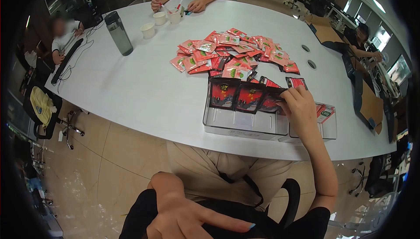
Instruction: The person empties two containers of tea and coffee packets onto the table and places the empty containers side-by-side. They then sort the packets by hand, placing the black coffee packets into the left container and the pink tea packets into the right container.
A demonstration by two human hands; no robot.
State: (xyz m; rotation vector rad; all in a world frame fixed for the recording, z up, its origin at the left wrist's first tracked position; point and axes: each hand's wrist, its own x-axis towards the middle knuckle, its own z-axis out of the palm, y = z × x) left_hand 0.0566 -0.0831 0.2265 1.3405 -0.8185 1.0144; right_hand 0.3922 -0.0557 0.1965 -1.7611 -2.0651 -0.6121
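My right hand (298,103) is over a clear plastic bin (245,133) near the table's front edge. Its fingers are closed on the upper corner of a black-and-red sachet (270,103), the rightmost of three upright in a row. The other two, a left sachet (223,93) and a middle sachet (250,97), lean against the bin's back wall. A green-and-red packet (324,113) lies in the bin's right compartment, partly hidden by my wrist. Close to my body, below the table, my left hand (186,219) has its fingers stretched out and holds nothing.
Behind the bin spreads a heap of pink-red and black sachets (236,53). A grey bottle (119,34) and paper cups (148,30) stand at the back left. Across the table, another person's hands (197,5) handle pens. Open cardboard boxes (366,96) line the right edge.
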